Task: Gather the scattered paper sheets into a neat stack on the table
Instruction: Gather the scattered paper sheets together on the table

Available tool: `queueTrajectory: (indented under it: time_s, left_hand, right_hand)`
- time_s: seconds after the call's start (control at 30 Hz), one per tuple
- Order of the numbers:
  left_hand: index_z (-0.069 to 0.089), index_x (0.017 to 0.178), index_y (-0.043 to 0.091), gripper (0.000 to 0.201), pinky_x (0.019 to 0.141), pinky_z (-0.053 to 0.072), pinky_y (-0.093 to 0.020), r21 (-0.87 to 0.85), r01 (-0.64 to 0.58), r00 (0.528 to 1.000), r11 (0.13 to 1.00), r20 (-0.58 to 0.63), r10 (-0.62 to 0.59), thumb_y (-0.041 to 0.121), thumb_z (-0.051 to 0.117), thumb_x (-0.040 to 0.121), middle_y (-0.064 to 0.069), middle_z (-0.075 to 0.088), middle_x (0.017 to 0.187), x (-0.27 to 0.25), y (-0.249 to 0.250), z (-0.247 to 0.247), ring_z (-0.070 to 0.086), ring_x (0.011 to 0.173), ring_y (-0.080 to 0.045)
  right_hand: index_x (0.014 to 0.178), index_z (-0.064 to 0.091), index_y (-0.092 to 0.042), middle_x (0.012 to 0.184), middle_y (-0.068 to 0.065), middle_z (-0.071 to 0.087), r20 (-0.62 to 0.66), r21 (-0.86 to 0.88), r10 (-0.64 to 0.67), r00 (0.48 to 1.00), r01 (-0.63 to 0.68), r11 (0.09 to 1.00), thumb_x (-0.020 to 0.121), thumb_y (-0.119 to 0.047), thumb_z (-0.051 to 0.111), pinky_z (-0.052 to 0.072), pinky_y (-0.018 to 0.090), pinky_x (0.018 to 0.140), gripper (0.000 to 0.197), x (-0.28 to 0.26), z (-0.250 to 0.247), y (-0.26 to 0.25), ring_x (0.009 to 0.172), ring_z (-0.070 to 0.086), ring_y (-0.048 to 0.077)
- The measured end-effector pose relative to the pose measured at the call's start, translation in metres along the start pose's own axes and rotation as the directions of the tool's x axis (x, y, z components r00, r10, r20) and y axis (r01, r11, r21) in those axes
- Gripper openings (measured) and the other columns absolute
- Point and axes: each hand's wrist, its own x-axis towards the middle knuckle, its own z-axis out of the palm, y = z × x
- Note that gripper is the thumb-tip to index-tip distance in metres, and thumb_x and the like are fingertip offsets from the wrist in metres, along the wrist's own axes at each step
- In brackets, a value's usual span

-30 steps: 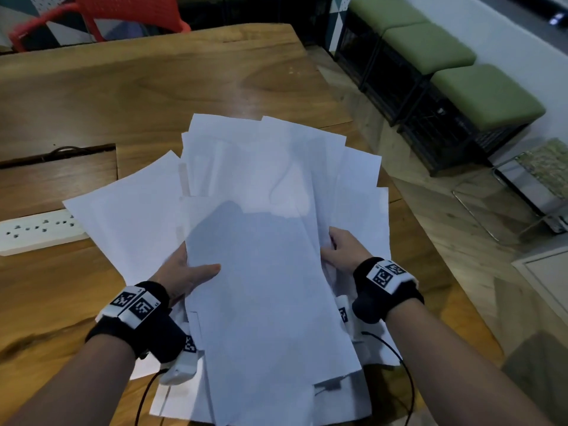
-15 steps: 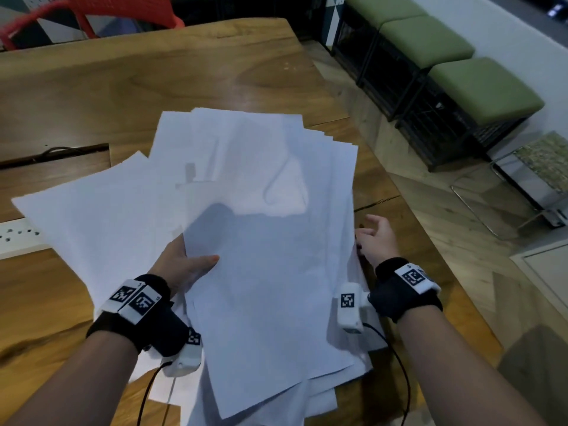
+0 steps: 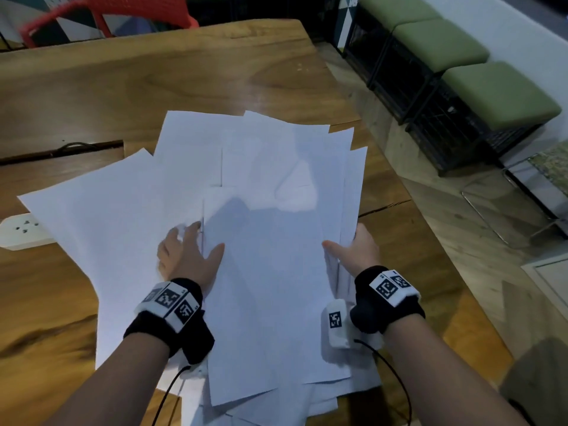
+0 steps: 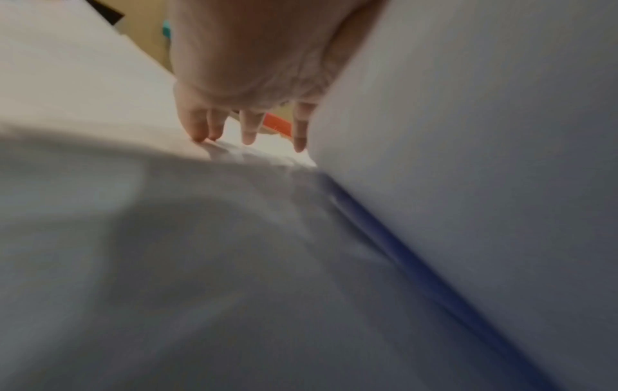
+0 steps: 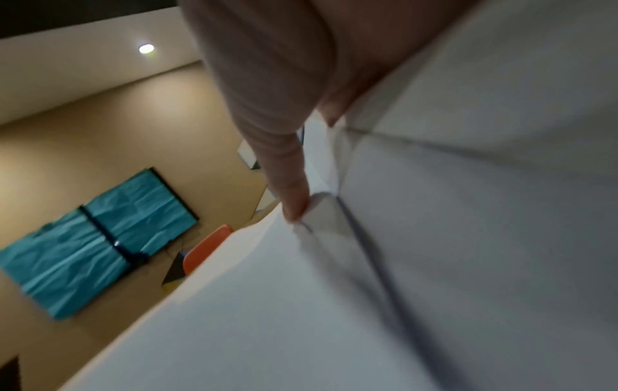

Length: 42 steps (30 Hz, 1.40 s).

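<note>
Several white paper sheets (image 3: 270, 241) lie fanned in a loose, overlapping pile on the wooden table (image 3: 153, 87). My left hand (image 3: 187, 256) rests on the pile's left part, fingers spread beside the top sheet's left edge and thumb lying on that sheet. In the left wrist view its straight fingers (image 4: 249, 127) touch the paper (image 4: 200, 264) with their tips. My right hand (image 3: 359, 253) is against the pile's right edge, thumb on top. The right wrist view shows a straight finger (image 5: 287, 180) pushing a bent sheet edge (image 5: 317, 209).
A white power strip (image 3: 18, 232) lies at the left, partly under the sheets, near a cable hatch (image 3: 61, 152). The table's right edge runs close to my right hand. A red chair (image 3: 123, 10) stands behind the table, and green stools (image 3: 491, 93) on the floor to the right.
My right hand came back from beside the pile onto its right edge. The left hand slid forward and flattened, and the right-hand sheets are drawn in closer.
</note>
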Motion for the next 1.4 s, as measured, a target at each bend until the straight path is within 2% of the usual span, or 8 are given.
queueTrajectory:
  time_s: [0.13,0.27,0.33,0.47,0.6,0.8,1.0,1.4]
  left_hand:
    - [0.004,0.148,0.023,0.074,0.117,0.01,-0.046,0.017,-0.056,0.977,0.998,0.206,0.051,0.049,0.04,0.09,-0.012,0.008,0.158,-0.01,0.014,0.0,0.001,0.146,-0.033]
    - [0.017,0.146,0.027,0.066,0.109,0.033,-0.042,-0.157,-0.056,0.976,0.986,0.199,0.087,0.045,0.046,0.089,-0.012,0.046,0.142,-0.008,0.016,-0.007,0.045,0.128,-0.03]
    - [0.032,0.139,0.019,0.054,0.093,0.047,-0.035,-0.37,0.1,0.994,0.924,0.067,-0.081,0.036,0.048,0.09,-0.012,0.064,0.111,0.016,0.012,-0.012,0.06,0.1,-0.028]
    - [0.039,0.129,0.005,0.04,0.042,0.047,-0.021,-0.622,0.355,0.935,0.698,0.215,-0.284,0.026,0.044,0.095,-0.012,0.062,0.071,0.062,0.011,-0.013,0.057,0.054,-0.02]
    - [0.049,0.113,0.007,0.037,0.046,0.046,-0.024,-0.5,0.274,0.961,0.822,0.115,-0.251,0.016,0.064,0.081,-0.007,0.059,0.061,0.061,0.019,-0.01,0.052,0.041,-0.014]
    - [0.049,0.108,0.015,0.038,0.076,0.049,-0.035,-0.149,0.039,0.999,0.988,0.022,-0.037,0.031,0.063,0.077,-0.011,0.066,0.094,0.058,0.019,-0.012,0.062,0.089,-0.032]
    - [0.049,0.115,0.007,0.047,0.077,0.038,-0.036,0.06,0.054,0.997,0.997,0.057,-0.057,0.04,0.057,0.083,-0.018,0.052,0.122,0.066,0.027,-0.005,0.052,0.109,-0.036]
    - [0.058,0.088,0.011,0.005,0.063,0.047,-0.021,-0.061,-0.009,0.979,0.998,0.201,0.021,0.01,0.056,0.084,-0.005,0.063,0.064,0.045,0.013,-0.025,0.066,0.059,-0.015]
  right_hand:
    - [0.111,0.055,-0.011,0.107,0.006,0.065,0.103,0.215,0.081,0.991,-0.102,0.971,0.071,-0.015,0.074,0.05,0.039,0.089,0.045,0.003,0.001,0.001,0.097,0.061,0.025]
    - [0.107,0.062,-0.007,0.102,0.011,0.068,0.174,0.271,0.091,0.981,-0.136,0.953,0.074,-0.009,0.071,0.05,0.038,0.085,0.034,0.0,-0.005,0.002,0.092,0.065,0.028]
    - [0.112,0.06,-0.004,0.104,0.013,0.067,0.179,0.278,0.09,0.98,-0.138,0.951,0.075,-0.008,0.071,0.05,0.042,0.09,0.038,0.003,-0.008,0.004,0.095,0.064,0.03]
    - [0.113,0.059,-0.003,0.112,0.018,0.067,0.208,0.271,0.103,0.973,-0.159,0.949,0.073,-0.006,0.071,0.048,0.049,0.096,0.042,0.006,-0.007,0.008,0.101,0.064,0.034]
    - [0.105,0.061,-0.006,0.107,0.016,0.068,0.224,0.323,0.105,0.969,-0.175,0.93,0.075,0.0,0.069,0.049,0.044,0.093,0.032,0.005,-0.007,0.017,0.096,0.065,0.032]
    - [0.097,0.059,-0.01,0.098,0.012,0.065,0.247,0.377,0.08,0.966,-0.172,0.91,0.078,0.004,0.064,0.048,0.04,0.087,0.024,0.008,-0.008,0.021,0.084,0.063,0.025]
    - [0.1,0.061,-0.009,0.105,0.016,0.066,0.242,0.383,0.087,0.966,-0.178,0.907,0.077,0.002,0.066,0.048,0.044,0.093,0.026,0.01,-0.007,0.025,0.096,0.063,0.032]
    - [0.1,0.061,-0.009,0.106,0.016,0.066,0.24,0.399,0.074,0.968,-0.168,0.902,0.076,0.001,0.067,0.049,0.045,0.093,0.027,0.014,-0.005,0.03,0.096,0.063,0.033]
